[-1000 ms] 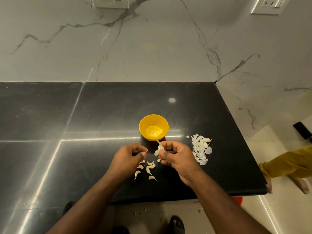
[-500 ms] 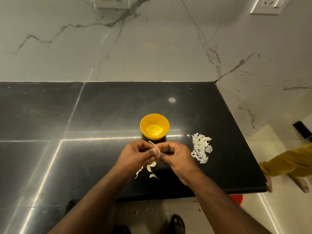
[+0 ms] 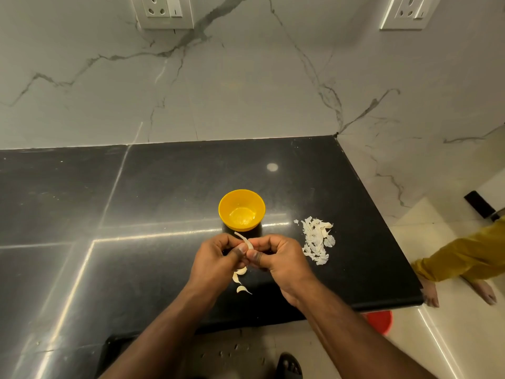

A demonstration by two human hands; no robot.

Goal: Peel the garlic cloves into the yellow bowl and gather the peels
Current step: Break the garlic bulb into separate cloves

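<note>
Head view: both hands are seen meeting just in front of the yellow bowl [image 3: 241, 210], above the black worktop [image 3: 164, 192].
Left hand [image 3: 216, 258]: curled fingers and thumb are closed on a garlic clove [image 3: 247, 245] — it is pinched from the left side.
Right hand [image 3: 278, 258]: fingers are curled too, thumb pressed against the same clove from the right, so the clove is gripped between the two thumbs.
Garlic clove: a pale curved sliver is seen sticking up between the hands, its tip pointed toward the bowl; whether skin is attached cannot be told.
Yellow bowl: set upright on the worktop, just beyond the hands; its pale glossy bottom is lit, and what lies inside cannot be made out.
Unpeeled cloves [image 3: 240, 280]: a few pale crescents are left on the worktop directly under the hands, partly covered by them — one lies nearest the front edge.
Peels [image 3: 315, 242]: a heap of white papery flakes is gathered on the worktop to the right of the right hand, close beside it.
Wall [image 3: 246, 91]: grey-veined marble is seen behind the worktop, with a socket plate [image 3: 162, 10] at top left and another at top right.
Floor: a red round object [image 3: 379, 321] is partly hidden under the worktop edge, and another person's leg in mustard cloth [image 3: 464, 255] is caught at the right.
</note>
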